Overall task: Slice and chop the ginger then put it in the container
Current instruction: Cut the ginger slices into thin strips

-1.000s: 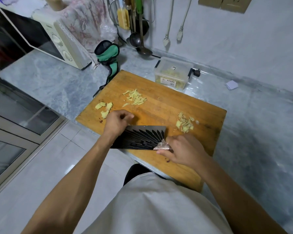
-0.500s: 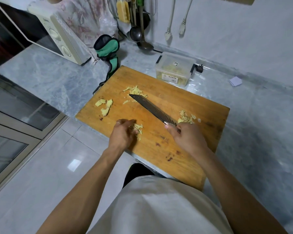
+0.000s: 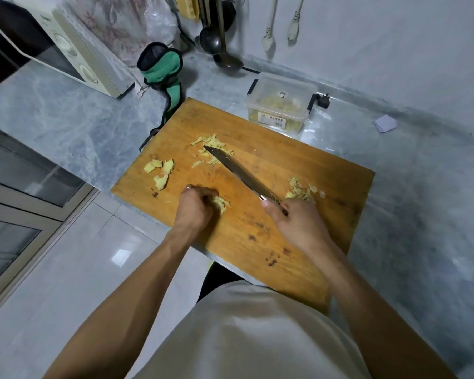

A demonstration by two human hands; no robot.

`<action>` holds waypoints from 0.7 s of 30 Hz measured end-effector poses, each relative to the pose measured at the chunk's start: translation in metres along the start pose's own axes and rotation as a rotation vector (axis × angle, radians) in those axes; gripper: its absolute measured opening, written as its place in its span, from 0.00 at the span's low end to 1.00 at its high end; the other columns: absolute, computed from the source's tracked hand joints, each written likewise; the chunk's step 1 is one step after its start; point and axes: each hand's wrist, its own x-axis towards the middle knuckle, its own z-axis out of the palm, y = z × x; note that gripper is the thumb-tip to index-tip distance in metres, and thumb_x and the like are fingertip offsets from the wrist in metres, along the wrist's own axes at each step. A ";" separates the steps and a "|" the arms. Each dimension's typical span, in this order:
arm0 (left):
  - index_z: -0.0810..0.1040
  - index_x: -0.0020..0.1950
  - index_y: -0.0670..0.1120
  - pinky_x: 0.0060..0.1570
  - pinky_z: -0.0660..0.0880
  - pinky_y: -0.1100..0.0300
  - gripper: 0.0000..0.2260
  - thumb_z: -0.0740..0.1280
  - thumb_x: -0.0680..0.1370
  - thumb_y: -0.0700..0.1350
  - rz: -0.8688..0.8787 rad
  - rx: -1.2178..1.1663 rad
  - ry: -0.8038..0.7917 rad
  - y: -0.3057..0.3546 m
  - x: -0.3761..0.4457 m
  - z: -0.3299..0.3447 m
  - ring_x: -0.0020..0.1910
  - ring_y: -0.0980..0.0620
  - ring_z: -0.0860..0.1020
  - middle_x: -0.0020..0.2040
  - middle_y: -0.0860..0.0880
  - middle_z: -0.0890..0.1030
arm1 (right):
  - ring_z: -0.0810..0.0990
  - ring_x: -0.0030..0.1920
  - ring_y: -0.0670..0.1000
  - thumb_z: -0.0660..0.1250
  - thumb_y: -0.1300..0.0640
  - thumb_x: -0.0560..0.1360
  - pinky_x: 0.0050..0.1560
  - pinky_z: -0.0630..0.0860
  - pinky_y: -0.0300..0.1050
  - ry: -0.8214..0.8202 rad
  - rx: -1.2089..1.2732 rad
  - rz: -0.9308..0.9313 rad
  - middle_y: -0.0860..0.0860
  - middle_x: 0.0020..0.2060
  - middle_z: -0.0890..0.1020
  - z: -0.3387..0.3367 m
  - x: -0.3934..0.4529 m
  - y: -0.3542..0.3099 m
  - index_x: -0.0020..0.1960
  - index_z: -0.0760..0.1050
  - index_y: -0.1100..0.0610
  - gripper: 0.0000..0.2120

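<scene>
A wooden cutting board (image 3: 260, 236) lies on the grey marble counter. My right hand (image 3: 298, 222) grips the handle of a dark knife (image 3: 238, 173), whose blade points up-left, tip over a pile of ginger shreds (image 3: 212, 149). My left hand (image 3: 196, 207) curls its fingers round a small clump of ginger (image 3: 222, 204) on the board. Ginger slices (image 3: 160, 173) lie at the board's left, and more chopped ginger (image 3: 301, 191) sits just beyond my right hand. A clear plastic container (image 3: 281, 102), lid on and ginger inside, stands behind the board.
A cream microwave (image 3: 74, 58) stands at the back left, with a green and black cloth holder (image 3: 166, 69) beside the board's far corner. Ladles (image 3: 216, 36) hang on the wall. A small white paper (image 3: 385, 123) lies at the right. The counter edge runs under the board's near-left side.
One second ago the knife lay flat and broadside near the board's front edge; now it is turned, blade pointing up-left. My left hand moved off the blade and gathered a ginger clump.
</scene>
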 end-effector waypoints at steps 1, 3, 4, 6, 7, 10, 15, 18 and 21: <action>0.84 0.57 0.46 0.61 0.64 0.74 0.16 0.69 0.75 0.31 0.001 -0.017 0.009 0.003 0.008 -0.001 0.55 0.51 0.79 0.62 0.45 0.79 | 0.66 0.27 0.48 0.59 0.34 0.80 0.31 0.62 0.46 0.000 0.001 -0.003 0.48 0.27 0.69 -0.001 0.002 -0.001 0.32 0.63 0.53 0.27; 0.84 0.56 0.45 0.60 0.64 0.74 0.14 0.70 0.75 0.31 0.003 -0.055 0.024 0.009 0.025 -0.004 0.58 0.51 0.80 0.61 0.46 0.81 | 0.65 0.27 0.49 0.58 0.34 0.80 0.31 0.61 0.47 0.004 -0.009 -0.011 0.49 0.26 0.67 -0.004 0.007 -0.002 0.31 0.61 0.54 0.28; 0.85 0.56 0.44 0.59 0.65 0.74 0.13 0.70 0.75 0.32 0.009 -0.067 0.030 0.013 0.034 -0.006 0.58 0.52 0.79 0.60 0.46 0.82 | 0.64 0.27 0.49 0.58 0.34 0.80 0.31 0.61 0.47 0.006 -0.014 -0.011 0.49 0.26 0.66 -0.006 0.010 -0.003 0.31 0.61 0.54 0.28; 0.85 0.55 0.43 0.57 0.65 0.75 0.12 0.69 0.75 0.32 0.028 -0.068 0.043 0.018 0.053 -0.010 0.56 0.54 0.79 0.59 0.46 0.83 | 0.64 0.27 0.49 0.58 0.35 0.80 0.31 0.60 0.47 0.017 -0.007 -0.010 0.48 0.26 0.65 -0.008 0.014 -0.004 0.31 0.60 0.54 0.28; 0.85 0.55 0.43 0.55 0.66 0.75 0.12 0.68 0.76 0.32 0.033 -0.064 0.054 0.022 0.062 -0.013 0.54 0.55 0.79 0.58 0.46 0.83 | 0.64 0.27 0.48 0.58 0.35 0.80 0.31 0.59 0.46 0.028 0.001 -0.012 0.48 0.26 0.65 -0.010 0.016 -0.005 0.31 0.61 0.54 0.28; 0.84 0.57 0.43 0.53 0.67 0.74 0.11 0.68 0.78 0.34 0.024 -0.074 0.086 0.026 0.086 -0.021 0.48 0.58 0.77 0.58 0.46 0.83 | 0.66 0.26 0.48 0.60 0.37 0.80 0.31 0.60 0.47 0.056 0.029 -0.015 0.47 0.25 0.66 -0.017 0.021 -0.010 0.30 0.62 0.53 0.28; 0.82 0.60 0.47 0.64 0.73 0.61 0.13 0.69 0.77 0.36 0.081 -0.161 0.050 0.023 0.091 -0.028 0.55 0.54 0.80 0.57 0.49 0.83 | 0.64 0.24 0.44 0.61 0.39 0.81 0.30 0.60 0.44 0.070 0.073 -0.025 0.47 0.24 0.65 -0.024 0.027 -0.014 0.30 0.62 0.54 0.27; 0.83 0.59 0.46 0.65 0.73 0.61 0.13 0.68 0.77 0.34 0.088 -0.237 0.037 0.014 0.076 -0.030 0.55 0.55 0.80 0.57 0.51 0.82 | 0.65 0.22 0.44 0.61 0.39 0.81 0.27 0.60 0.41 0.086 0.090 -0.033 0.46 0.22 0.64 -0.023 0.028 -0.011 0.29 0.62 0.54 0.28; 0.85 0.55 0.46 0.56 0.72 0.75 0.09 0.70 0.77 0.36 0.118 -0.262 0.117 0.006 0.061 -0.031 0.50 0.58 0.79 0.53 0.53 0.82 | 0.71 0.24 0.46 0.59 0.38 0.81 0.30 0.67 0.43 0.092 0.082 -0.033 0.51 0.23 0.72 -0.021 0.028 -0.010 0.29 0.67 0.59 0.30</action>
